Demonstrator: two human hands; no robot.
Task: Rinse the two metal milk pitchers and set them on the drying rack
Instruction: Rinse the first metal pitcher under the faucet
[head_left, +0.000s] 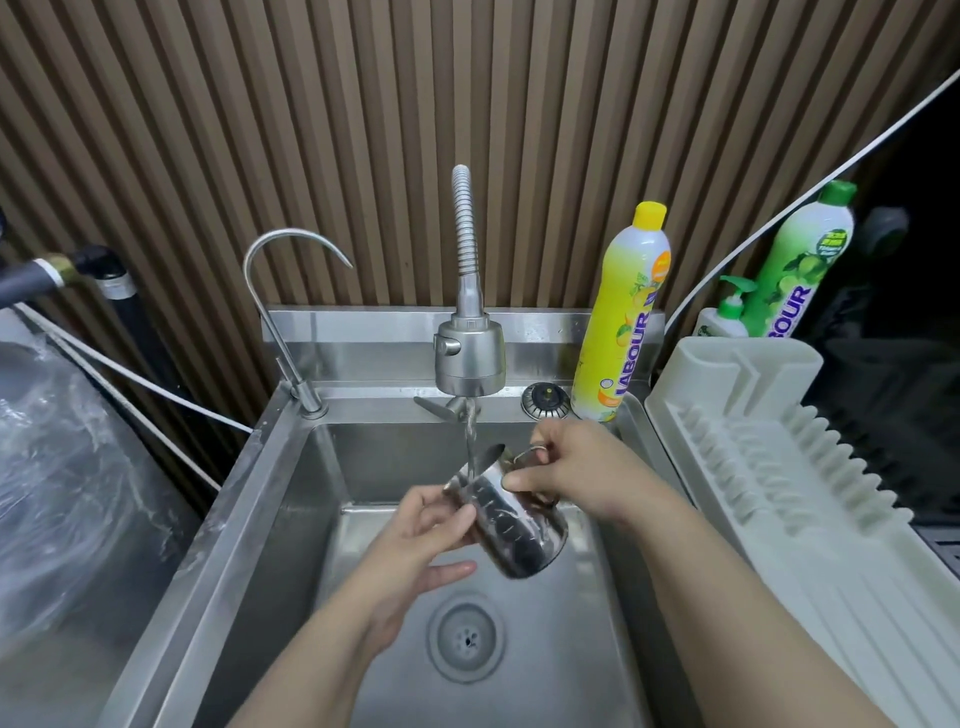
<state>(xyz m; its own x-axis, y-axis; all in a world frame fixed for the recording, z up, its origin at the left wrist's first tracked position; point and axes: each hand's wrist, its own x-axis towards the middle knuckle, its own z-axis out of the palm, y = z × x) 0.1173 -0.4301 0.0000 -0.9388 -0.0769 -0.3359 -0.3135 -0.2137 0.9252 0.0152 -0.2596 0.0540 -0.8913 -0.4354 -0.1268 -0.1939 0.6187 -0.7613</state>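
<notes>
A shiny metal milk pitcher (511, 525) is held tilted over the steel sink (291, 519), its mouth turned up toward the spray faucet (470, 358). A thin stream of water runs from the faucet into the pitcher's rim. My right hand (576, 467) grips the pitcher by its handle. My left hand (421, 540) cups the pitcher's side and bottom from the left. The white drying rack (769, 467) stands to the right of the sink with nothing on it. I see only one pitcher.
A curved filter tap (288, 322) rises at the sink's back left. A yellow dish soap bottle (623, 322) stands at the back right corner, with a green bottle (800, 260) and a pump bottle (724, 317) behind the rack. The drain (467, 636) lies below my hands.
</notes>
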